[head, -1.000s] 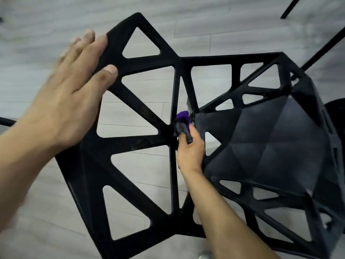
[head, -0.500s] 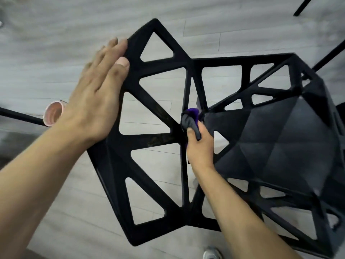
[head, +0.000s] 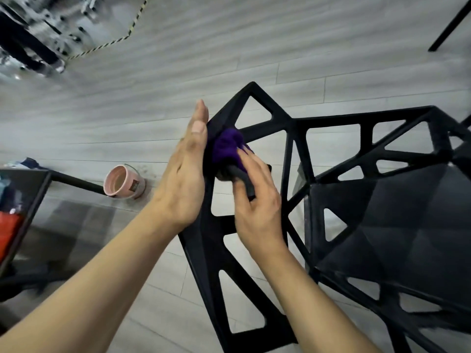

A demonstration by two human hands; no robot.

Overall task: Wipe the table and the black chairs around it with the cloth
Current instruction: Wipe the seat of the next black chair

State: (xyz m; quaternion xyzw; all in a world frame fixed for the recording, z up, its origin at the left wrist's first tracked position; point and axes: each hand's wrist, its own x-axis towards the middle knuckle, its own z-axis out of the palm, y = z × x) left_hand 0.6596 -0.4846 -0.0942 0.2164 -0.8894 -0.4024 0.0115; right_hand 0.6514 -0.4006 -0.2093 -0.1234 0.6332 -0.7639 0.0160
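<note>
While my left hand (head: 184,171) lies flat and open against the left edge of the chair (head: 356,200) back, my right hand (head: 257,200) closes its fingers (head: 244,179) around the cloth (head: 226,146) and presses it on that same edge. On the floor (head: 254,47) at left stands a pink cup (head: 123,182).

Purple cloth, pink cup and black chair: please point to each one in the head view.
purple cloth (head: 225,146), head view, on its bunched purple top.
pink cup (head: 132,186), head view, on its outer side wall.
black chair (head: 382,212), head view, on the seat surface.
</note>
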